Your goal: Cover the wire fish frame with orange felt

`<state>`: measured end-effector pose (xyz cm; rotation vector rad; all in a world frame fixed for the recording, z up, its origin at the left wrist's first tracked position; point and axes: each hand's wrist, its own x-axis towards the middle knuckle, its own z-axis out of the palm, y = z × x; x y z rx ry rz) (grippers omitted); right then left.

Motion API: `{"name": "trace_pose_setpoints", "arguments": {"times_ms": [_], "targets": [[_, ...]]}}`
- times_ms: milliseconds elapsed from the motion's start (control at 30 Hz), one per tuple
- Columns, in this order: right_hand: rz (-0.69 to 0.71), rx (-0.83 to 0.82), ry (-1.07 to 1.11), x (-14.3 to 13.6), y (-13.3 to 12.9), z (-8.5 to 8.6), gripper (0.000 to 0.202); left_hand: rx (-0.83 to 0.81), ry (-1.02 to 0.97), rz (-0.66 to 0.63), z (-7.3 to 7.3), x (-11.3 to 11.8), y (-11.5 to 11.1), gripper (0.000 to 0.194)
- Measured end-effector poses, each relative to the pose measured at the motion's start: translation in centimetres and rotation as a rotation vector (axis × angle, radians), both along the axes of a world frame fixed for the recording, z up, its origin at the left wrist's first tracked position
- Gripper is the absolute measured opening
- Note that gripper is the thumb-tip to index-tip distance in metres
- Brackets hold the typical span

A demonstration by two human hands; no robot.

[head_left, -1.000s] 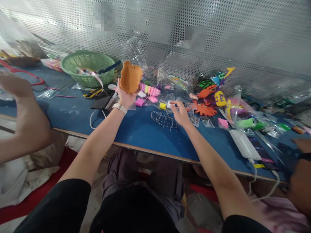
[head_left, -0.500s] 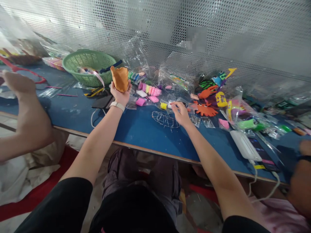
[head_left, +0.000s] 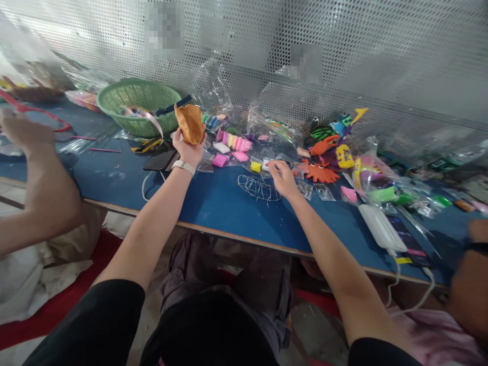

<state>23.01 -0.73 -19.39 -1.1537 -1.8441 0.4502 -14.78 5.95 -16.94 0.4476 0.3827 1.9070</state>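
Note:
My left hand [head_left: 188, 147] is raised over the back of the table, its fingers wrapped round an orange piece of modelling clay [head_left: 190, 124] that is hollow and uneven at the edge. Farther right, my right hand [head_left: 284, 179] reaches down with curled fingers, their tips on a small white piece of clay [head_left: 265, 165]. Beside that lies a yellow piece of clay [head_left: 255, 166]. Just in front of them, a wire frame [head_left: 258, 189] of bent, crossed wires rests on the blue table [head_left: 217, 203], left of my right hand.
A green basket [head_left: 133, 86] stands at the back left. Pink clay packets [head_left: 220, 160] and an orange clay crab [head_left: 321, 172] lie along the back. A white power bank [head_left: 381, 227] with a phone is at right. Other people's arms [head_left: 49, 168] flank me on both sides.
The orange clay has tipped slightly in my left hand. My right hand stays at the white piece of clay. At the left, the other person's hand has shifted a little.

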Motion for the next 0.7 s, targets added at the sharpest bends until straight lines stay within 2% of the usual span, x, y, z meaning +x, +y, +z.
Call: {"name": "trace_pose_setpoints", "arguments": {"times_ms": [200,300,400,567,700], "targets": [[-0.004,-0.002,0.017,-0.1,0.0,0.0,0.09,-0.036,0.058,-0.074,1.6,2.2,-1.7,0.063],[-0.003,-0.002,0.02,-0.1,-0.1,0.0,0.088,-0.051,0.09,-0.159,2.0,4.3,-2.8,0.074],[0.006,0.002,0.022,-0.1,-0.1,0.0,0.088,-0.054,0.129,-0.269,1.9,6.5,-4.1,0.082],[-0.005,0.003,0.017,-0.1,-0.2,0.1,0.087,-0.076,0.237,-0.417,1.2,9.4,-6.2,0.081],[0.004,0.031,0.058,-0.5,-0.7,0.6,0.085,-0.027,0.352,-0.502,0.8,11.1,-7.4,0.079]]}}
